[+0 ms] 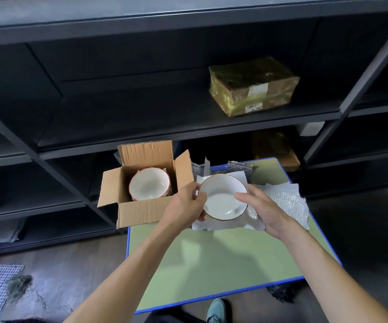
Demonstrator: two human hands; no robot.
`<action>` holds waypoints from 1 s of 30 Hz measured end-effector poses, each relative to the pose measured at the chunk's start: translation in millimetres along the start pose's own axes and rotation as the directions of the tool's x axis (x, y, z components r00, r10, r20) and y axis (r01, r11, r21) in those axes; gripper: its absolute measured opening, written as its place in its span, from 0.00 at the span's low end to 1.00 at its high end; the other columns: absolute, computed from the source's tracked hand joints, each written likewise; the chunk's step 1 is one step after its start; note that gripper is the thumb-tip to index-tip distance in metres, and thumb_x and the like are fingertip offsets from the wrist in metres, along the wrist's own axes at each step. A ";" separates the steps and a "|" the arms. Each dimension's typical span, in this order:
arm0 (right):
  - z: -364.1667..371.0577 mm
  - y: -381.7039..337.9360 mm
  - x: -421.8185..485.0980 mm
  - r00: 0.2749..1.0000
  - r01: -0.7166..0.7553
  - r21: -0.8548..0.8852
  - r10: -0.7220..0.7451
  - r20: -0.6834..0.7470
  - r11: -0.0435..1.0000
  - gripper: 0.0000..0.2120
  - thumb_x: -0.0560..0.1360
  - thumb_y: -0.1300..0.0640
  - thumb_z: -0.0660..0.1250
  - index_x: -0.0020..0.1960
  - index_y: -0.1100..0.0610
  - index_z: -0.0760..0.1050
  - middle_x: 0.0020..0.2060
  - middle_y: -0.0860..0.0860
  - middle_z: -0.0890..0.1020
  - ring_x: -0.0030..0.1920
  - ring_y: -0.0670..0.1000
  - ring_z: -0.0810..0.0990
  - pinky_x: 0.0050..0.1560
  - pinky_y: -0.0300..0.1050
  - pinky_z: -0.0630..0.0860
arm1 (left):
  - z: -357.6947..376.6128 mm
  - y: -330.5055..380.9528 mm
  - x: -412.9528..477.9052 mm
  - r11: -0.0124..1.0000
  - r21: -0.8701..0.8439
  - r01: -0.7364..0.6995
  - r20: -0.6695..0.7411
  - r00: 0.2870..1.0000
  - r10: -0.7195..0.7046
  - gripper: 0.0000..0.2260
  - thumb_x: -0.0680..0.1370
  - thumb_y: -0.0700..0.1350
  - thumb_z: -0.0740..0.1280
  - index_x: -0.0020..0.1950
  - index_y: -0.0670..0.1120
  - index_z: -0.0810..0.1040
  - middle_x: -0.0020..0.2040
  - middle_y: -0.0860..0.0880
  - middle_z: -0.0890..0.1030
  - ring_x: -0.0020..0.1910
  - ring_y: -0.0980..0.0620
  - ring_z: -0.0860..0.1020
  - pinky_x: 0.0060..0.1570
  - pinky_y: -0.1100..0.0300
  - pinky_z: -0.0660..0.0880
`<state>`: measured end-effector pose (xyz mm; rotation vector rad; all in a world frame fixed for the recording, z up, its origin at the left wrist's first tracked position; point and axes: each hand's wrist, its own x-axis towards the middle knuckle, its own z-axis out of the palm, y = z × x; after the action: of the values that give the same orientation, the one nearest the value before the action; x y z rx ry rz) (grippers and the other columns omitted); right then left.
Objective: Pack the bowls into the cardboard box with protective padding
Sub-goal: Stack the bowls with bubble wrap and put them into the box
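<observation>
Above padding, L hand & R hand grip white bowl.

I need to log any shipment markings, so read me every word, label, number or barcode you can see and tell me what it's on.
No text here is legible.
Barcode sticker on the wrapped parcel: too small to read.
Pale label on the same parcel: blurred.
White tag on the shelf edge: blank or unreadable.
Cardboard box and bowls: no print visible.
</observation>
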<state>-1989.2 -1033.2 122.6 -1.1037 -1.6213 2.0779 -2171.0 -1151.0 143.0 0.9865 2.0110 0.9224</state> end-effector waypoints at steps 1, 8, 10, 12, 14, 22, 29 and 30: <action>-1.1 0.0 -0.7 1.000 -0.003 0.001 0.003 -0.011 1.000 0.15 0.72 0.47 0.70 0.59 0.44 0.80 0.58 0.49 0.84 0.60 0.52 0.81 0.63 0.57 0.76 | 0.7 -1.0 0.3 1.000 0.012 -0.012 -0.013 1.000 0.013 0.07 0.79 0.53 0.60 0.51 0.53 0.75 0.38 0.51 0.81 0.31 0.53 0.81 0.33 0.57 0.74; 1.4 -12.9 -1.1 0.999 0.023 -0.023 -0.024 -0.040 0.999 0.19 0.70 0.46 0.71 0.61 0.47 0.78 0.56 0.48 0.84 0.58 0.49 0.82 0.62 0.55 0.77 | -5.8 -4.5 -6.0 0.996 -0.068 -0.057 -0.031 0.998 0.055 0.12 0.80 0.61 0.60 0.50 0.55 0.77 0.43 0.52 0.81 0.39 0.54 0.76 0.38 0.56 0.70; 5.8 -16.5 1.2 0.999 0.031 -0.036 -0.032 -0.030 0.999 0.18 0.69 0.45 0.71 0.59 0.45 0.79 0.55 0.47 0.84 0.58 0.49 0.82 0.62 0.54 0.77 | -8.2 -4.2 -8.4 0.993 -0.101 -0.066 -0.063 0.996 0.060 0.15 0.81 0.61 0.59 0.47 0.51 0.75 0.36 0.56 0.76 0.33 0.56 0.71 0.33 0.58 0.66; 11.7 -20.3 4.1 0.999 0.031 -0.062 -0.033 -0.019 0.998 0.18 0.69 0.44 0.72 0.58 0.45 0.79 0.56 0.47 0.84 0.59 0.49 0.81 0.63 0.54 0.76 | -12.6 -4.7 -10.6 0.987 -0.134 -0.086 -0.113 0.991 0.071 0.15 0.81 0.58 0.59 0.46 0.48 0.74 0.34 0.56 0.71 0.31 0.55 0.67 0.32 0.59 0.63; 19.9 -23.8 8.2 0.999 0.031 -0.091 -0.032 -0.006 0.995 0.17 0.69 0.43 0.72 0.57 0.45 0.79 0.55 0.47 0.84 0.59 0.50 0.81 0.62 0.54 0.76 | -20.1 -7.7 -13.1 0.982 -0.160 -0.103 -0.150 0.986 0.079 0.11 0.81 0.57 0.60 0.45 0.52 0.75 0.32 0.58 0.72 0.30 0.58 0.68 0.31 0.61 0.64; 75.6 -48.6 36.0 1.000 0.010 -0.248 -0.012 -0.007 0.969 0.10 0.73 0.46 0.70 0.51 0.50 0.81 0.49 0.49 0.85 0.49 0.49 0.83 0.47 0.45 0.75 | -69.7 -31.0 -17.1 0.986 -0.156 -0.052 -0.268 0.963 0.008 0.13 0.80 0.55 0.60 0.41 0.51 0.78 0.31 0.55 0.79 0.30 0.54 0.80 0.39 0.45 0.80; 135.2 -61.3 70.5 0.997 0.039 -0.538 -0.071 -0.039 0.842 0.10 0.77 0.45 0.65 0.50 0.51 0.80 0.47 0.48 0.83 0.51 0.51 0.80 0.56 0.50 0.75 | -123.9 -64.0 -0.8 0.993 -0.107 -0.052 -0.334 0.942 0.013 0.11 0.80 0.53 0.60 0.45 0.52 0.80 0.35 0.55 0.82 0.33 0.54 0.81 0.36 0.52 0.80; 142.9 -60.7 76.2 0.995 0.034 -0.571 -0.080 -0.055 0.820 0.11 0.77 0.44 0.65 0.49 0.51 0.79 0.45 0.47 0.82 0.49 0.50 0.80 0.53 0.49 0.75 | -130.0 -69.1 2.1 0.994 -0.098 -0.046 -0.337 0.941 0.011 0.11 0.80 0.53 0.60 0.45 0.52 0.80 0.34 0.56 0.82 0.31 0.56 0.80 0.34 0.55 0.78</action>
<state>-2155.1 -1065.0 159.3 -1.2604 -2.2836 1.5095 -2302.0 -1217.9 150.4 0.8455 2.2041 1.2707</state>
